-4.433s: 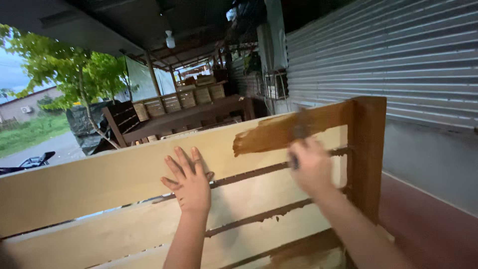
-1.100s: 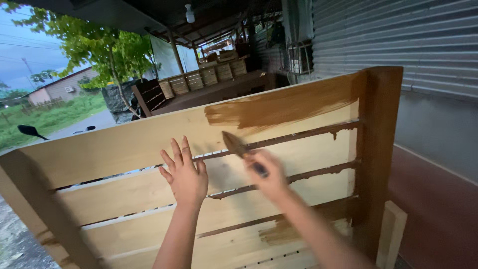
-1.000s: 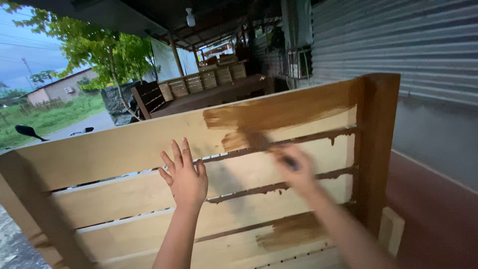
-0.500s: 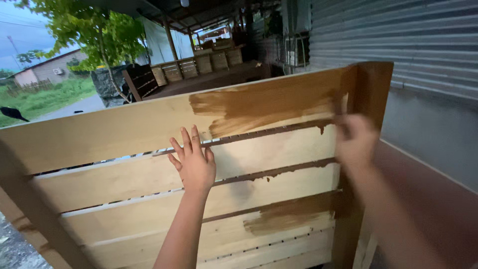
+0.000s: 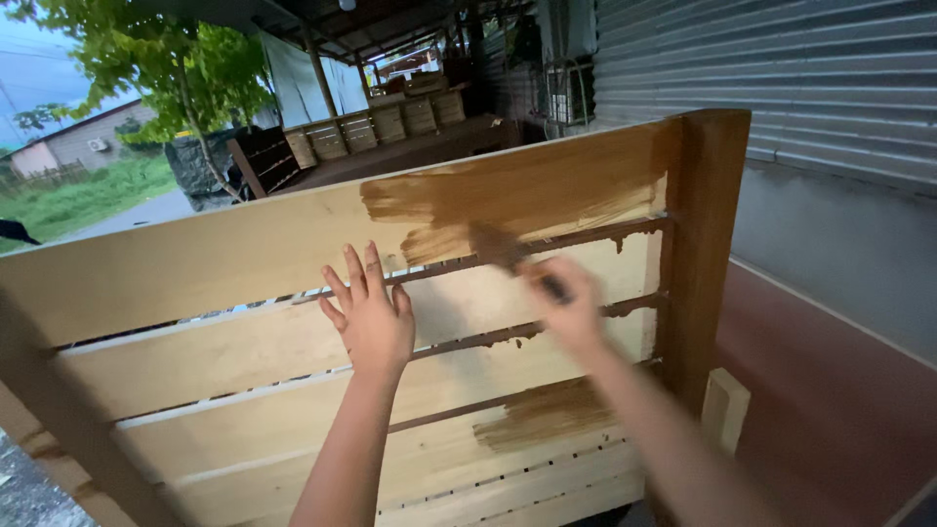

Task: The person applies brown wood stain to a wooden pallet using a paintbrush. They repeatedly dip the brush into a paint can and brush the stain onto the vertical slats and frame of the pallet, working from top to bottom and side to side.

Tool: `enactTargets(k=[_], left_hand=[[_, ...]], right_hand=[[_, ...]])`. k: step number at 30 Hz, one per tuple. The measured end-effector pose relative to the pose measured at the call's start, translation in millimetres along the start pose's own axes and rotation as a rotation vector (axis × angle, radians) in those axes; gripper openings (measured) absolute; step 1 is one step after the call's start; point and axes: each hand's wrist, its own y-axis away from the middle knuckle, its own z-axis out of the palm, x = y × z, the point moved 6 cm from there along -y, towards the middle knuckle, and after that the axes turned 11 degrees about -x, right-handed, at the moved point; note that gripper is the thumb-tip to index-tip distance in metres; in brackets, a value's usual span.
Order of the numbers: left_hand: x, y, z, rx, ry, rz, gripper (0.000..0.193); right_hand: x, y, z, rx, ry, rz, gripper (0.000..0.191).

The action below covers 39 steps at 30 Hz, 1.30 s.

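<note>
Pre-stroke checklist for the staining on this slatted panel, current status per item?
1. Left hand flat on the slatted wooden panel, bracing it: ok.
2. Left hand on bare wood, clear of the brown stain: ok.
3. Right hand gripping the brush: ok, though motion-blurred.
4. Brush bristles at the lower edge of the top slat: ok.
5. Stain load on the brush: cannot tell.
6. Drips below the top slat, beside the corner post: not ok, a few runs show.
</note>
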Motion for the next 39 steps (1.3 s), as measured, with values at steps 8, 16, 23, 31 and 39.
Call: enactTargets(k=[8, 16, 23, 31, 39], left_hand=[[25, 1, 10, -0.012, -0.019, 0.024, 0.075], [48, 6, 7, -0.024, 0.011, 0.051, 0.074], [43, 8, 5, -0.034, -0.005, 0.037, 0.074], [24, 7, 2, -0.037, -0.016, 0.007, 0.073], [20, 9, 0, -0.032, -0.004, 0.014, 0.073]], right_hand=[[83, 12, -170, 0.177, 0.220, 0.222, 0.009], [47, -10, -180, 0.132, 0.704, 0.011, 0.014], [41, 31, -104, -0.083, 0.766, 0.033, 0.018], [55, -4, -151, 0.092, 0.784, 0.071, 0.011], [31, 26, -119, 0.081, 0.526, -0.006, 0.015]])
